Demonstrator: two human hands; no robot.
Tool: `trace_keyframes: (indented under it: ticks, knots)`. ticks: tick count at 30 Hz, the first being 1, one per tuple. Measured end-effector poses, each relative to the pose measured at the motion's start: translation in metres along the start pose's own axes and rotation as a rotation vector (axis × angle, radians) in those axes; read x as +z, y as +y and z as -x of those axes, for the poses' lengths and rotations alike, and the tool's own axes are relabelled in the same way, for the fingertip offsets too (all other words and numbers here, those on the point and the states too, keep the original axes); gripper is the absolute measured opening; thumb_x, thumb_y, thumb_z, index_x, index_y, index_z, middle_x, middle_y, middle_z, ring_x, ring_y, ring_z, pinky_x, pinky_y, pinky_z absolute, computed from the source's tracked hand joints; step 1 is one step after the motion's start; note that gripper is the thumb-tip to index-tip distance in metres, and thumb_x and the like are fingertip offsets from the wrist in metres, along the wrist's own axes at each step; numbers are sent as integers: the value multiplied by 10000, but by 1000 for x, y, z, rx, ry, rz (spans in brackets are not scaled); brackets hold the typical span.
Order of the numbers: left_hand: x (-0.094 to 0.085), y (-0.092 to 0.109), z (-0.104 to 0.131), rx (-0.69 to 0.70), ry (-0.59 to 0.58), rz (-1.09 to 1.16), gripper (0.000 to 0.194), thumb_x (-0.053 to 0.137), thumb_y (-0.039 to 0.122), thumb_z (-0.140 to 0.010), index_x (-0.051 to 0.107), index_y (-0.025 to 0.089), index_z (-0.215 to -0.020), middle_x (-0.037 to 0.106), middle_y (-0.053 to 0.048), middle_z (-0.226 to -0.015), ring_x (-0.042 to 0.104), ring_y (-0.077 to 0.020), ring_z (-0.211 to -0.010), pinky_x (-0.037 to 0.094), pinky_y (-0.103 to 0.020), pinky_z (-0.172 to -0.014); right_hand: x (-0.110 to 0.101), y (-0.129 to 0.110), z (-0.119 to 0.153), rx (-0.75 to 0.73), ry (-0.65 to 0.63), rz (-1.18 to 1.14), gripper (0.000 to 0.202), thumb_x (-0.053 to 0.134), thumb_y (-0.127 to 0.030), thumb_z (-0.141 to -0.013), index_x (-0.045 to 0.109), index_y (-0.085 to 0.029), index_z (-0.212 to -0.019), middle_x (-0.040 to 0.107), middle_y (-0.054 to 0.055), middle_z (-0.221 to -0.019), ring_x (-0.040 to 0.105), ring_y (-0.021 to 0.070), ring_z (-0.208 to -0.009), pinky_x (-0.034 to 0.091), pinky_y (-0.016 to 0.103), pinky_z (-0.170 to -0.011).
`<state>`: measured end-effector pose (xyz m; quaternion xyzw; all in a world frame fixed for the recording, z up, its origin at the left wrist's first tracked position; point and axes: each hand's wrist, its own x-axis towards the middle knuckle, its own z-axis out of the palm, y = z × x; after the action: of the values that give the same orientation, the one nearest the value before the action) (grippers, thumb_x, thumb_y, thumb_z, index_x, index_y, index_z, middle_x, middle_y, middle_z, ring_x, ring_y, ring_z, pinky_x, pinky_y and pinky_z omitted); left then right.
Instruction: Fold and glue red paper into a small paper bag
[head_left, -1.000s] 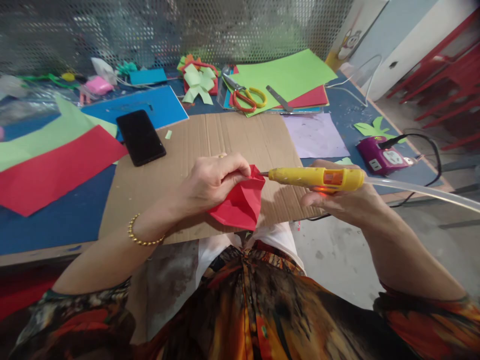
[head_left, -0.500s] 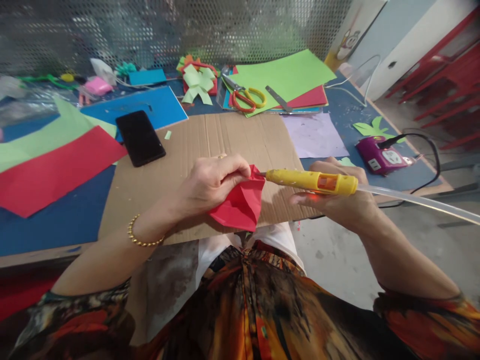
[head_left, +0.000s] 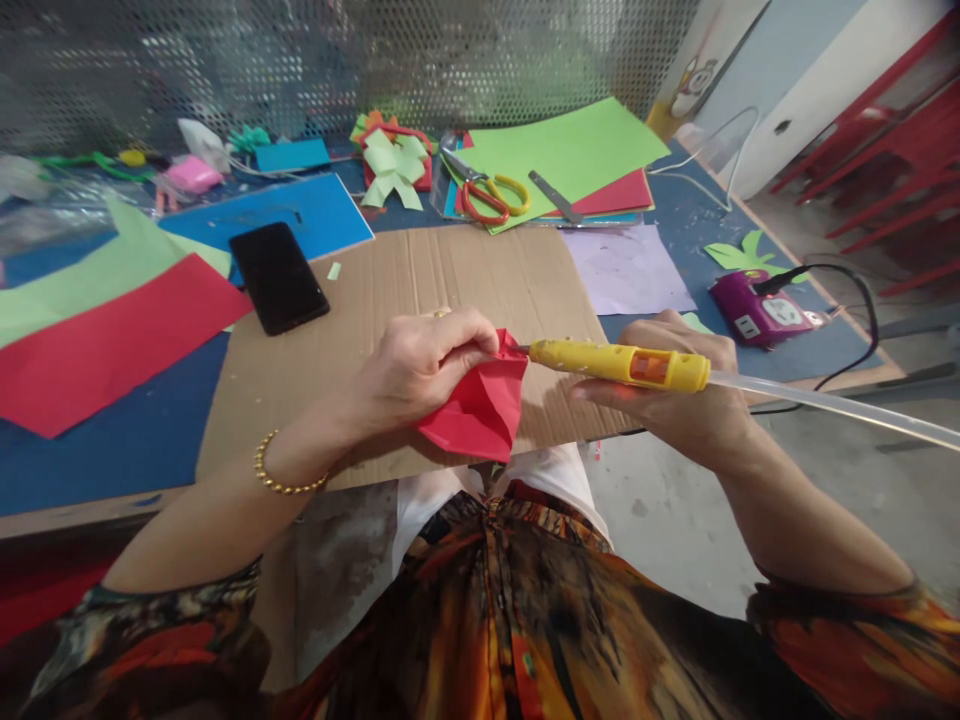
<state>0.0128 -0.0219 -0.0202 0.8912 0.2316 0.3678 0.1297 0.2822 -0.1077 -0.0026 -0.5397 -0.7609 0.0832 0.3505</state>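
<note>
Head view: right hand [head_left: 675, 400] wraps the yellow glue gun [head_left: 619, 363], its long axis level, nozzle touching the red folded paper [head_left: 476, 405] pinched in the left hand [head_left: 420, 365].

sleeves: orange-black patterned | left wrist: gold bead bracelet [head_left: 281, 478] | white undershirt

Head-worn camera looks steeply down (close) over the worktable [head_left: 112, 460].

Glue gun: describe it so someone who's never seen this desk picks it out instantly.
Start at the brown cardboard sheet in the middle of the desk. Over its near right edge, the right hand holds the glue gun, nozzle touching the folded red paper in the left hand. It is the only yellow tool trailing a clear stick.
</note>
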Motion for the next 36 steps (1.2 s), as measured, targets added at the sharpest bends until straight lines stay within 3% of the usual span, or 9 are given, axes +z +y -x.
trace_keyframes:
  ticks: [8, 19, 25, 28, 32, 36]
  knots:
    - [-1, 1, 0, 11, -3, 11, 174, 611, 186, -1033, 750, 210, -930, 803, -5, -835, 723, -126, -691, 570, -230, -685, -7, 1, 5, -32, 26, 55, 682, 681, -833, -892, 395, -267, -642, 392, -26, -564, 352, 171, -547, 291, 381, -619]
    - [1, 0, 1, -19, -14, 16, 163, 616, 195, -1033, 757, 213, -953, 790, -1, -818, 709, -124, -684, 555, -226, -680, -3, 2, 3, -34, -46, 18, 630, 706, -777, -919, 436, -262, -675, 437, -30, -586, 389, 173, -556, 266, 371, -640]
    - [0, 0, -1, 7, 10, 45, 147, 633, 127, -1000, 731, 199, -918, 802, 10, -829, 729, -113, -704, 554, -211, -691, -8, 3, 4, 144, -201, -211, 550, 756, -806, -849, 619, -275, -809, 525, -32, -622, 448, 165, -559, 361, 334, -531]
    - [-1, -1, -1, -21, 10, 53, 145, 625, 134, -988, 733, 201, -917, 808, 5, -841, 734, -120, -702, 562, -221, -689, -13, 5, 5, 126, -294, -375, 480, 741, -737, -897, 676, -262, -884, 607, -12, -727, 523, 157, -563, 419, 306, -459]
    - [-4, -4, -3, -65, -22, 59, 139, 614, 166, -978, 725, 212, -907, 805, -1, -834, 726, -128, -689, 572, -237, -700, -21, 13, 9, 89, -322, -453, 381, 686, -631, -983, 727, -252, -960, 703, 39, -859, 658, 187, -710, 557, 304, -561]
    - [-8, -5, -5, -95, -48, 30, 159, 598, 204, -989, 719, 223, -888, 809, -2, -836, 721, -128, -692, 558, -229, -684, -27, 20, 18, 120, -342, -605, 376, 632, -606, -1036, 713, -244, -971, 643, 16, -777, 581, 149, -633, 508, 270, -519]
